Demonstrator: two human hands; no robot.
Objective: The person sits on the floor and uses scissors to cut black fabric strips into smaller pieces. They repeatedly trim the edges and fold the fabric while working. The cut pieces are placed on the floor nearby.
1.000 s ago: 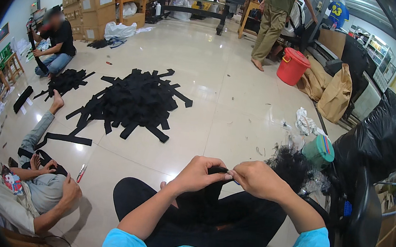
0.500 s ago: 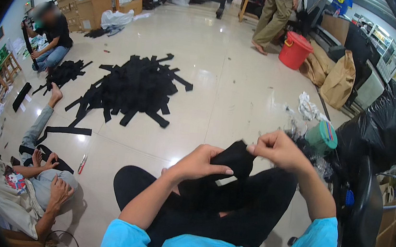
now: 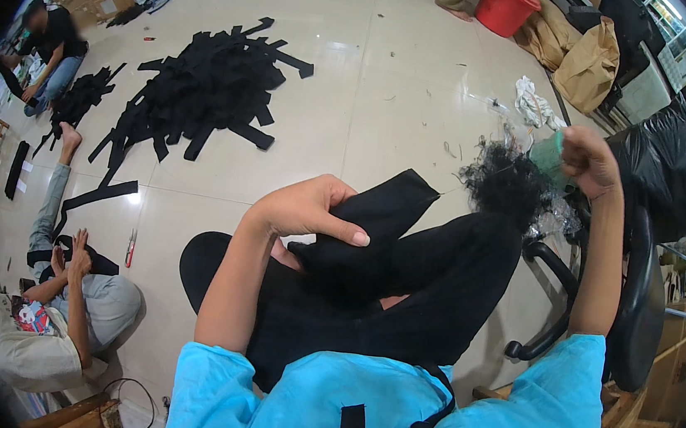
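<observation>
My left hand grips a folded piece of black fabric over my lap, thumb on top and the other fingers hidden beneath it. From the fabric's far right corner a fine thread seems to stick out. Raised well to the right, my right hand is closed with the fingers curled together; anything between them is too small to make out. Behind and below that hand are a green tub and a tangle of black threads on the floor.
A big heap of black fabric strips lies ahead to the left. Red-handled snips rest near a seated person; another person crouches farther off. On the right are a black chair, a black plastic bag and a red bucket.
My right hand has left the fabric's corner and moved up and right. The fabric stays in my left hand, now opened out flatter. The view has tilted down.
</observation>
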